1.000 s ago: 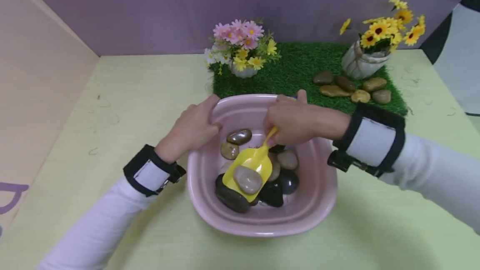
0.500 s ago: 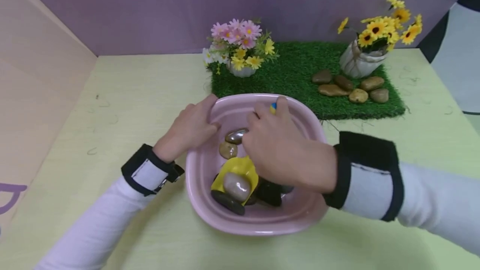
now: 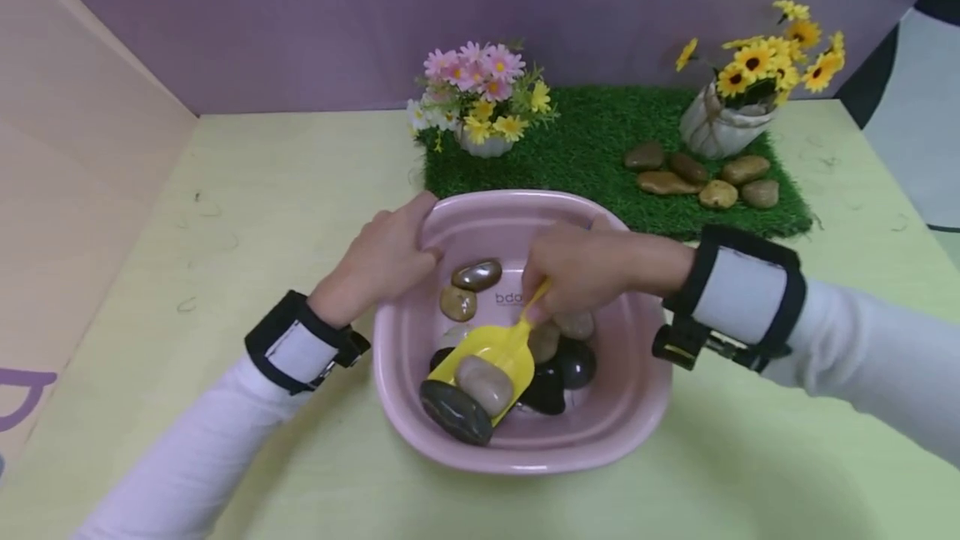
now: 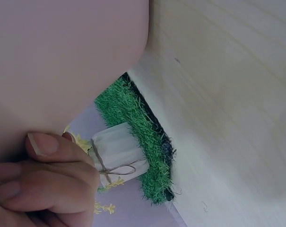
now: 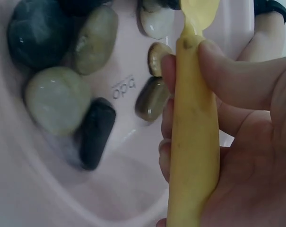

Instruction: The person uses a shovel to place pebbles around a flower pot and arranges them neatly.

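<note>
A pink plastic basin [image 3: 525, 457] with several wet stones inside takes up the middle of the head view. My left hand [image 3: 386, 257] grips its upper left rim, fingers over the outside and thumb inside. In my right hand [image 3: 577, 267] is the handle of a yellow toy shovel [image 3: 491, 344]; the right wrist view shows fingers and thumb wrapped round this handle [image 5: 195, 132]. On the shovel's blade lies a pale grey-pink stone [image 3: 483, 384]. A long dark stone [image 3: 455, 412] overlaps the blade's front end, near the basin's lower left wall.
Behind the basin lies a green artificial-grass mat [image 3: 585, 132]. Pots of pink-and-yellow flowers [image 3: 487, 98] and sunflowers [image 3: 727, 119] stand on it, beside several brown stones [image 3: 667, 182]. A purple wall [image 3: 300, 23] rises behind the pale table [image 3: 187, 290].
My right hand turned over toward the left, then back, still holding the shovel. The blade, the pale stone and the dark stone now sit slightly lower and further left. The left hand stayed put.
</note>
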### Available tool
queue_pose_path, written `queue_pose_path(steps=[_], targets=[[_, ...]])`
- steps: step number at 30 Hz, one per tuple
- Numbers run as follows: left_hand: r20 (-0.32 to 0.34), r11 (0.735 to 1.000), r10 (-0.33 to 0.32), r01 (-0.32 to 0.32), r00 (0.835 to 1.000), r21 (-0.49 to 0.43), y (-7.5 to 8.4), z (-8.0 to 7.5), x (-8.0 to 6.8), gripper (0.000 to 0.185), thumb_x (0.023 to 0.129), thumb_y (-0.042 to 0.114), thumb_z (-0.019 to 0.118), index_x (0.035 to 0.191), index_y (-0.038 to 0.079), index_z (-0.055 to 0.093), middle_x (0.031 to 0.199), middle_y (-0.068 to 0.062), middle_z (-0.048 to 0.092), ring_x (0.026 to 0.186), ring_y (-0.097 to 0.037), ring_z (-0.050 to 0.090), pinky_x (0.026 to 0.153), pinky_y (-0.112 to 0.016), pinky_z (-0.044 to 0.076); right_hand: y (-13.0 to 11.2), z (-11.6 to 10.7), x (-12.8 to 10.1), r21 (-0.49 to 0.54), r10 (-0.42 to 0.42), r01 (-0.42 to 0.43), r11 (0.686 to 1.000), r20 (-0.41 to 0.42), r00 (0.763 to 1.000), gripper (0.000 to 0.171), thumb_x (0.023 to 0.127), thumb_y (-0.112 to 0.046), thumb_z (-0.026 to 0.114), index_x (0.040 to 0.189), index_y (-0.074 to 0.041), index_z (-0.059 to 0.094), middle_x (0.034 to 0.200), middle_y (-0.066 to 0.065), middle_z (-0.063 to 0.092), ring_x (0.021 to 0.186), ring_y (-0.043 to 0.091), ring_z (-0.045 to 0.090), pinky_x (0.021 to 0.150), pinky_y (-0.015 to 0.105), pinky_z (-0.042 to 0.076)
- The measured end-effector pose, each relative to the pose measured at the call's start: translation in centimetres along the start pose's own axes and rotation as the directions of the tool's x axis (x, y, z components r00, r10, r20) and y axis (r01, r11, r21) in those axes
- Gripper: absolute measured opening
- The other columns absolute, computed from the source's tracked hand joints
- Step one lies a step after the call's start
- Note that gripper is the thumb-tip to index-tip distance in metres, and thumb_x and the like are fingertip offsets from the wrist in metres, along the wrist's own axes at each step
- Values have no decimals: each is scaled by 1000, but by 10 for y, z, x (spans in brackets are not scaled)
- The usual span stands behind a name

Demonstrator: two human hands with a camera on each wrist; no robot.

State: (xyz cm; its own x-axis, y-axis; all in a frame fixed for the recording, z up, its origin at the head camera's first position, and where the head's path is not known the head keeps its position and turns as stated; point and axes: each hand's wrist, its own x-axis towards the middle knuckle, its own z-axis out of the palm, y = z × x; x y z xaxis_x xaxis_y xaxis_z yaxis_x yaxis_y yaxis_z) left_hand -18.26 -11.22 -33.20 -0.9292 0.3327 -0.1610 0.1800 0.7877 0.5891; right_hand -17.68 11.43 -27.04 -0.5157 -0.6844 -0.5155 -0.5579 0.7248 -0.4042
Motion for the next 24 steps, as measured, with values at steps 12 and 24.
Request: queue_pose_path(steps=[12, 24], targets=[[1, 1000, -10, 10, 1000, 1, 2, -1, -1, 33, 93, 14, 57, 125, 9, 48, 102, -17, 66, 63, -23, 70, 45, -25, 57, 12, 11, -5, 195, -16, 6, 981, 49, 999, 12, 91, -20, 68, 96, -14, 77, 80, 1, 74, 66, 8, 56, 66, 20, 49], [3, 1000, -7, 7, 1000, -4, 0, 0, 0, 35, 92, 15, 58, 125, 10, 48, 100, -16, 66, 61, -22, 69, 44, -26, 57, 18, 12, -17, 339, -97, 92, 936, -2, 995, 14, 95, -21, 63, 95, -14, 75, 75, 2, 65, 67, 14, 57, 69, 26, 51]])
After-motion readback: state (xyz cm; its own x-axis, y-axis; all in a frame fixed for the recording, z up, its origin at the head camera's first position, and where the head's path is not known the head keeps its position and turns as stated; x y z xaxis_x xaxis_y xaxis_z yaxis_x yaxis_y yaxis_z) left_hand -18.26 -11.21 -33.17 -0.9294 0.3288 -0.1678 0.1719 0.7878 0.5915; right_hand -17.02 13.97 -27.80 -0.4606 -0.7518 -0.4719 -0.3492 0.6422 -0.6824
